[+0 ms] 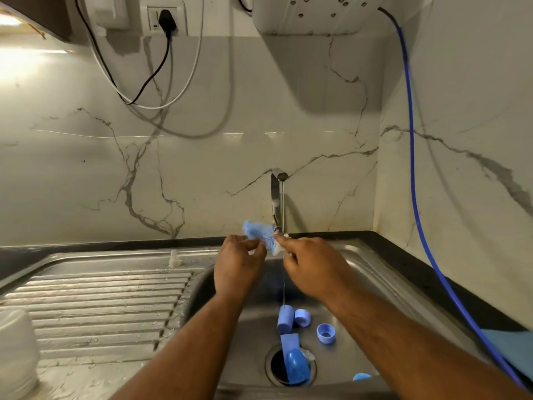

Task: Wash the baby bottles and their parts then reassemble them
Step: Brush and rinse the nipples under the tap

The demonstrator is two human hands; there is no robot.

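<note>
Over the steel sink basin (360,287), my left hand (238,265) pinches a small clear bottle part that I can barely make out. My right hand (310,268) grips a blue-and-white bristle brush (259,233) whose head sticks up between both hands. A thin stream of water falls from the tap (278,194) just beside the brush. On the basin floor lie blue bottle pieces: a tube-shaped piece (285,319), two screw rings (302,316) (326,334), and a blue cap (295,362) over the drain. A clear teat (174,258) stands on the drainboard's far edge.
The ribbed drainboard (101,307) spreads to the left, with a white container (16,350) at its near left corner. A blue hose (415,197) runs down the right wall to the counter. Cables hang from a wall socket (165,21) above.
</note>
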